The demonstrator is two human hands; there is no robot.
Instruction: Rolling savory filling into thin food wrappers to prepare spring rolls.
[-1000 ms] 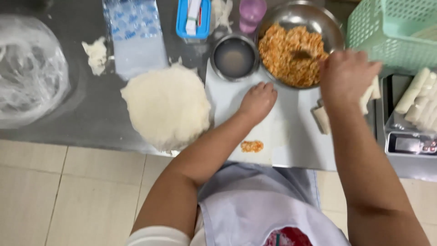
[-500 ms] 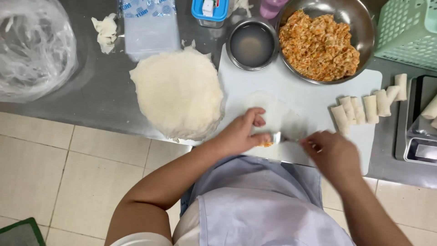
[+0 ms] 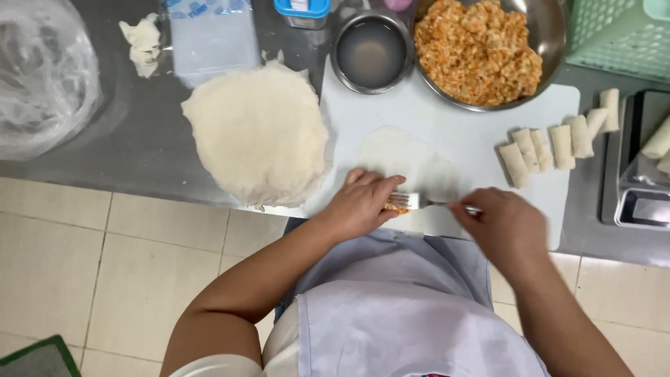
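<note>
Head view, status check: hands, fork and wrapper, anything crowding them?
Right hand grips fork; left hand pins filling against its tines. Single wrapper flat on white board, unrolled. Wrapper stack and finished rolls sit apart, nothing crowding.

Head camera looks straight down, close above worktop (image 3: 139,139).

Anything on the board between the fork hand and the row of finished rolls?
Head view: bare white board between the right hand and rolls.
</note>
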